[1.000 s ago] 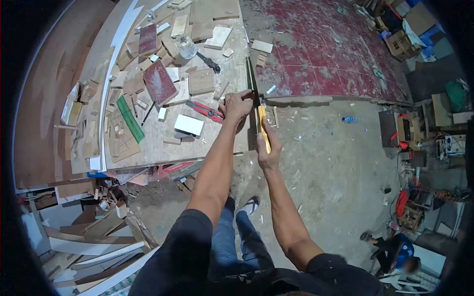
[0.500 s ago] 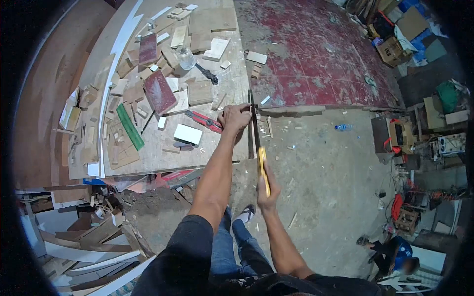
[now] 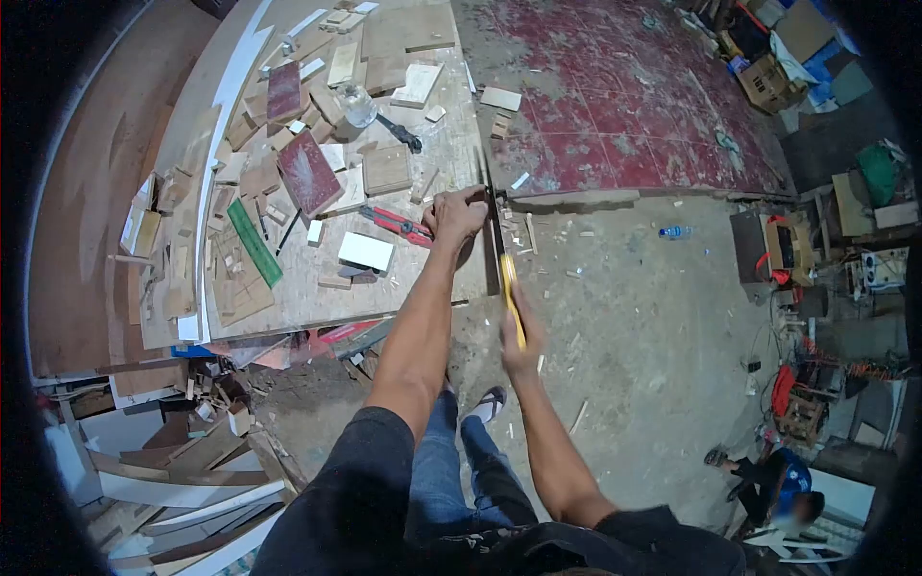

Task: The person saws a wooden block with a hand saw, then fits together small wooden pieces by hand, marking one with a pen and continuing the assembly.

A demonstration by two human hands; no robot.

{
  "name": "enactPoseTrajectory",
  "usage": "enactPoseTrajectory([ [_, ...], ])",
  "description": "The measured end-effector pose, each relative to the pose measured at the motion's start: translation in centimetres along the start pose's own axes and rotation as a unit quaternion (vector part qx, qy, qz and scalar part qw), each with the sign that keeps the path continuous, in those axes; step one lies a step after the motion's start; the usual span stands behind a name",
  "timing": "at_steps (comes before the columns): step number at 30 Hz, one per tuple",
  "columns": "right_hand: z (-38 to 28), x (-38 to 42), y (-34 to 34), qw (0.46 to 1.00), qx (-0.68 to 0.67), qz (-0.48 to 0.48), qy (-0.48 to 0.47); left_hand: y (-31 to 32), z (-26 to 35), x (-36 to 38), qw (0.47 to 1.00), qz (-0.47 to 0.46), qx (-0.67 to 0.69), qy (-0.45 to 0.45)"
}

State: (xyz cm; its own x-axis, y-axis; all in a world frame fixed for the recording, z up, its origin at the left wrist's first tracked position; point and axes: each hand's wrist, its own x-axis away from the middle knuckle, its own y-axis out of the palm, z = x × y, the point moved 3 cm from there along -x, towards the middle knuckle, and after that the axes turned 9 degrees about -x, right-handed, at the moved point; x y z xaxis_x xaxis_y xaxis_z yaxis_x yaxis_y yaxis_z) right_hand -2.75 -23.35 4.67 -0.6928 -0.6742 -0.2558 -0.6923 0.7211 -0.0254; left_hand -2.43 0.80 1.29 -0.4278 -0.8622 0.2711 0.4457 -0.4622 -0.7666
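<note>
My right hand (image 3: 522, 336) is wrapped round the yellow handle of a handsaw (image 3: 509, 288), slightly blurred. Its narrow dark blade points away from me along the right edge of the wooden worktable (image 3: 437, 278). My left hand (image 3: 458, 219) presses down at that edge, close beside the blade, with fingers bent and thumb side toward the saw. Whatever lies under those fingers is mostly hidden. Left of this hand lie red-handled pliers (image 3: 399, 226) and a white-topped block (image 3: 366, 252).
Wood offcuts, a green ruler (image 3: 254, 244), a clear jar (image 3: 357, 106) and dark red blocks (image 3: 309, 173) crowd the table. A low red-tiled platform (image 3: 615, 115) lies beyond. A bottle (image 3: 675, 232) lies on the floor. Another person (image 3: 783, 485) sits at lower right.
My right hand and the saw have moved forward, away from my body, along the table edge. My left hand stays in nearly the same place.
</note>
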Motion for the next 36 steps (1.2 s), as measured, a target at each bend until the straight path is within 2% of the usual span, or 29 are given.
enactPoseTrajectory([
  [1, -0.3, 2.4, -0.7, 0.999, -0.018, 0.016, -0.028, -0.8, 0.2, -0.5, 1.000, 0.010, 0.001, 0.004],
  [2, -1.3, 3.7, -1.5, 0.999, -0.025, -0.004, 0.043, -0.7, 0.2, -0.8, 0.999, 0.023, -0.035, -0.005],
  [3, -0.6, 3.1, -1.7, 0.999, -0.020, -0.003, 0.049, -0.1, 0.0, -0.6, 0.999, 0.016, -0.032, -0.007],
  [5, 1.1, -1.9, -0.1, 0.993, 0.071, 0.004, -0.096, -0.3, -0.3, -1.2, 1.000, -0.002, 0.014, 0.015],
  [6, 0.9, -4.1, 0.9, 0.999, 0.010, -0.013, 0.041, -0.4, -0.3, -1.0, 1.000, 0.008, 0.018, 0.011],
  [9, 0.2, 0.9, 0.1, 0.995, -0.011, 0.010, 0.102, 0.6, -0.8, -1.7, 1.000, 0.014, 0.021, -0.004],
  [10, -0.1, 2.9, -0.9, 0.999, 0.025, 0.009, -0.038, -0.7, 0.2, -0.6, 0.999, 0.009, 0.030, 0.014],
  [11, -0.5, 2.1, -0.7, 0.999, 0.025, 0.006, -0.045, -0.4, 0.1, -1.0, 1.000, -0.003, -0.013, 0.006],
  [13, -1.2, 2.6, -1.0, 1.000, 0.025, -0.009, 0.011, 0.3, -0.6, -1.5, 1.000, 0.005, 0.002, 0.023],
  [15, -0.4, -2.1, 0.6, 1.000, 0.016, 0.004, -0.003, -0.1, -0.7, -1.3, 0.999, 0.017, -0.005, 0.027],
  [17, 0.2, -3.2, 1.4, 0.999, 0.029, 0.001, -0.023, 0.2, -0.7, -1.3, 0.999, 0.025, -0.003, 0.036],
  [19, -0.9, 1.8, -0.3, 0.998, 0.056, 0.007, -0.012, -0.6, -0.4, -0.7, 1.000, 0.003, 0.011, 0.029],
  [21, -1.9, 4.0, -1.2, 0.997, -0.017, -0.003, 0.074, -0.3, -0.2, -0.7, 0.999, 0.006, -0.006, 0.042],
  [22, -0.9, 2.7, -1.0, 1.000, 0.019, 0.004, 0.009, -0.2, -0.3, -0.8, 0.999, 0.010, 0.003, 0.043],
  [25, -0.6, -4.8, 1.8, 1.000, 0.004, -0.003, -0.001, -0.3, -0.2, -0.9, 0.999, 0.015, -0.035, 0.026],
  [26, -0.5, -4.3, 1.9, 0.999, 0.027, -0.003, -0.033, -0.4, -0.2, -1.0, 0.999, 0.014, -0.038, 0.029],
  [28, -1.5, -0.4, 0.9, 1.000, 0.023, 0.004, -0.005, -0.2, -0.5, -0.4, 0.999, 0.014, -0.009, 0.046],
  [29, -1.8, 0.0, 0.8, 1.000, 0.016, 0.009, 0.012, -0.2, -0.5, -0.6, 0.998, -0.015, -0.029, 0.046],
  [30, -2.2, 0.4, 0.7, 0.998, 0.057, 0.012, -0.026, 0.0, -0.5, -0.3, 0.999, -0.001, -0.020, 0.048],
  [31, -2.3, 0.6, 0.2, 0.998, 0.063, 0.013, -0.024, 0.2, -0.6, -0.1, 0.999, 0.013, -0.010, 0.050],
  [33, -2.6, 0.5, 0.3, 0.994, 0.005, 0.003, 0.110, -0.2, -0.5, 0.3, 0.998, 0.012, -0.026, 0.051],
  [36, -3.7, 1.9, 0.1, 0.995, 0.013, 0.023, 0.096, 0.0, 0.0, 0.5, 0.997, 0.016, -0.044, 0.063],
])
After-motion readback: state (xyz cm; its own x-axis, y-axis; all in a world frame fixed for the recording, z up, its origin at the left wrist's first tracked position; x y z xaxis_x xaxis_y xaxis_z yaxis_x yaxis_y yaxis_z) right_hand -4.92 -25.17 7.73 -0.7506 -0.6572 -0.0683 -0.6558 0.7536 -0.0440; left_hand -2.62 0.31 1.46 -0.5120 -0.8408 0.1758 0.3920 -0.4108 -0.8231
